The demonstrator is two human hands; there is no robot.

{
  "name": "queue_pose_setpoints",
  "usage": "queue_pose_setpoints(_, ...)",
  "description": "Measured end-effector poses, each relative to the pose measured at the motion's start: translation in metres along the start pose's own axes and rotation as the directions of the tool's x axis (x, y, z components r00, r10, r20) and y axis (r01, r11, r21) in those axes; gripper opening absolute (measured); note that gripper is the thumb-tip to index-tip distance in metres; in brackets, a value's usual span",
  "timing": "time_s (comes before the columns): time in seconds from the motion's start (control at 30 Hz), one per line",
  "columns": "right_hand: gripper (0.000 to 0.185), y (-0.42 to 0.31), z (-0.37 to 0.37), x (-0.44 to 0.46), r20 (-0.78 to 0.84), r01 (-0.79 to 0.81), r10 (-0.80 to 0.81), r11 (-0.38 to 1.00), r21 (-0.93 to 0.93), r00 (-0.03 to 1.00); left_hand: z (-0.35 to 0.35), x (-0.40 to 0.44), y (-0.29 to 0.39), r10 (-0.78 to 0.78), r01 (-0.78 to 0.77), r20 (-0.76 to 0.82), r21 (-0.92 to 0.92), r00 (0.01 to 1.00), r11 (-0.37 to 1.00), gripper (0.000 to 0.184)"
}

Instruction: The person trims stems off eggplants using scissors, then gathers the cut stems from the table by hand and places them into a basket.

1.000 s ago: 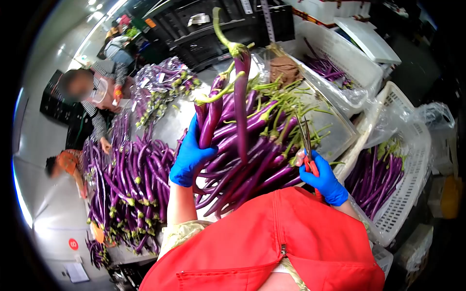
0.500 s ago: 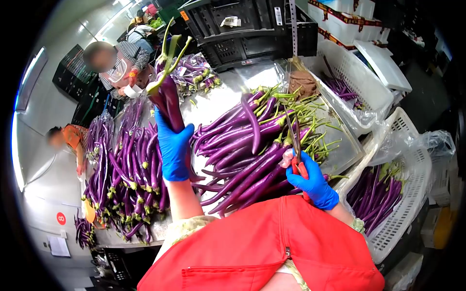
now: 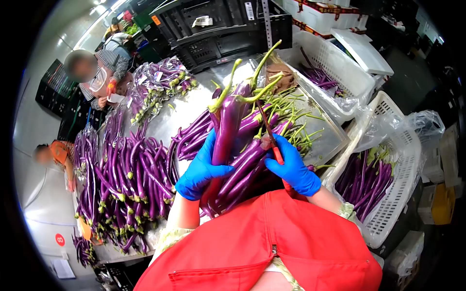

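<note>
"What is the left hand [image 3: 201, 170] holding?"
"Its fingers [image 3: 221, 170] are gripping several eggplants [image 3: 226, 127] in a partly closed curl — stems are sticking up above them."
"And the right hand [image 3: 294, 168]?"
"It is clasping red-handled scissors [image 3: 277, 154], blades pointing upward. Other eggplants [image 3: 251, 156] are lying between both hands' fingers, on the table [image 3: 177, 110]."

eggplants [image 3: 145, 167] on the table [image 3: 179, 109], crates [image 3: 213, 43] behind, a basket [image 3: 394, 211] to the right
</note>
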State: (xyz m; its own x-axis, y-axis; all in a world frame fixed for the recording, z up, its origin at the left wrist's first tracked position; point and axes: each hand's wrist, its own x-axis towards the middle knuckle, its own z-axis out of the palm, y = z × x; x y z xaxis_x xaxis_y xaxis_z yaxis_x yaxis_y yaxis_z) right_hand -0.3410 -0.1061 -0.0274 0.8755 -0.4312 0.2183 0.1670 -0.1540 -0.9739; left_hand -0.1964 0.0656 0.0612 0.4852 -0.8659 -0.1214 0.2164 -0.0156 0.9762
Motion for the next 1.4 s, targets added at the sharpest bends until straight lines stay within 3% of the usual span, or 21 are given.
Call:
queue_pose_setpoints(0.13, 0.052, 0.000, -0.003, 0.004, -0.090, 0.103, -0.131, 0.959, -0.263, 0.987, 0.007, 0.005, -0.004, -0.037, 0.037, 0.061, -0.004, 0.997, 0.999, 0.097)
queue_pose_setpoints(0.27, 0.057, 0.016, -0.013, 0.008, -0.173, 0.243, -0.416, 0.768, -0.593, 0.893, 0.008, 0.006, -0.003, -0.107, 0.116, 0.127, -0.067, 0.986, 0.991, 0.092)
queue_pose_setpoints(0.37, 0.056, 0.016, -0.017, 0.004, -0.195, 0.191, -0.397, 0.745, -0.639, 0.897, 0.004, 0.002, -0.007, -0.074, 0.084, 0.093, -0.106, 0.993, 0.991, 0.095)
queue_pose_setpoints(0.4, 0.049, 0.024, -0.015, 0.004, -0.240, 0.216, -0.476, 0.718, -0.662, 0.846, 0.008, -0.001, -0.004, -0.070, 0.082, 0.102, -0.115, 0.992, 0.990, 0.098)
queue_pose_setpoints(0.43, 0.051, 0.027, -0.021, 0.005, -0.257, 0.186, -0.472, 0.705, -0.685, 0.843, 0.021, 0.015, -0.003, -0.062, 0.088, 0.204, -0.125, 0.977, 0.988, 0.101)
queue_pose_setpoints(0.47, 0.052, 0.026, -0.018, 0.005, -0.243, 0.179, -0.442, 0.718, -0.673, 0.864, 0.023, 0.018, -0.012, 0.009, 0.035, 0.289, -0.149, 0.957, 0.988, 0.102)
queue_pose_setpoints(0.5, 0.054, 0.024, -0.020, 0.007, -0.234, 0.172, -0.404, 0.748, -0.641, 0.884, 0.049, 0.008, 0.000, -0.034, 0.053, 0.196, -0.089, 0.980, 0.995, 0.100)
queue_pose_setpoints(0.57, 0.057, 0.013, -0.027, 0.003, -0.257, 0.140, -0.349, 0.796, -0.589, 0.901, 0.018, 0.025, -0.038, -0.013, 0.034, 0.259, -0.077, 0.966, 0.996, 0.100)
queue_pose_setpoints(0.6, 0.060, 0.016, -0.025, 0.002, -0.283, 0.161, -0.440, 0.735, -0.659, 0.852, 0.030, 0.037, -0.043, 0.003, 0.015, 0.259, -0.067, 0.966, 0.998, 0.100)
queue_pose_setpoints(0.63, 0.045, 0.013, -0.018, 0.007, -0.348, 0.258, -0.702, 0.603, -0.755, 0.622, 0.046, 0.048, -0.047, 0.005, 0.010, 0.265, -0.055, 0.964, 0.998, 0.100)
queue_pose_setpoints(0.67, 0.043, 0.019, -0.020, 0.010, -0.332, 0.217, -0.607, 0.655, -0.724, 0.722, 0.059, 0.058, -0.053, 0.008, 0.007, 0.283, -0.050, 0.959, 0.999, 0.100)
queue_pose_setpoints(0.77, 0.031, 0.031, -0.021, 0.002, -0.440, 0.078, -0.492, 0.729, -0.681, 0.752, 0.089, 0.071, -0.063, 0.001, 0.015, 0.332, -0.045, 0.943, 0.999, 0.099)
queue_pose_setpoints(0.8, 0.028, 0.027, -0.022, -0.004, -0.476, 0.115, -0.582, 0.704, -0.701, 0.659, 0.095, 0.074, -0.065, -0.003, 0.020, 0.346, -0.044, 0.938, 0.999, 0.099)
queue_pose_setpoints(0.9, 0.044, 0.024, -0.026, -0.030, -0.446, -0.103, -0.267, 0.754, -0.648, 0.854, 0.105, 0.076, -0.070, -0.020, 0.041, 0.371, -0.048, 0.929, 0.998, 0.099)
queue_pose_setpoints(1.0, 0.043, 0.032, -0.021, -0.033, -0.479, -0.122, -0.309, 0.725, -0.678, 0.822, 0.107, 0.076, -0.071, -0.034, 0.059, 0.371, -0.054, 0.928, 0.997, 0.099)
queue_pose_setpoints(1.1, 0.040, 0.028, -0.017, -0.027, -0.466, -0.115, -0.234, 0.788, -0.605, 0.853, 0.110, 0.075, -0.072, -0.029, 0.056, 0.380, -0.059, 0.925, 0.997, 0.099)
queue_pose_setpoints(1.17, 0.038, 0.029, -0.015, -0.025, -0.427, -0.051, -0.270, 0.795, -0.605, 0.863, 0.113, 0.074, -0.073, -0.028, 0.055, 0.393, -0.057, 0.919, 0.997, 0.099)
queue_pose_setpoints(1.33, 0.036, 0.022, -0.012, -0.025, -0.447, -0.069, -0.240, 0.817, -0.573, 0.862, 0.115, 0.070, -0.074, -0.017, 0.044, 0.412, -0.057, 0.911, 0.997, 0.098)
queue_pose_setpoints(1.4, 0.035, 0.022, -0.011, -0.026, -0.477, -0.045, -0.301, 0.808, -0.587, 0.826, 0.117, 0.069, -0.073, -0.015, 0.042, 0.421, -0.057, 0.907, 0.997, 0.098)
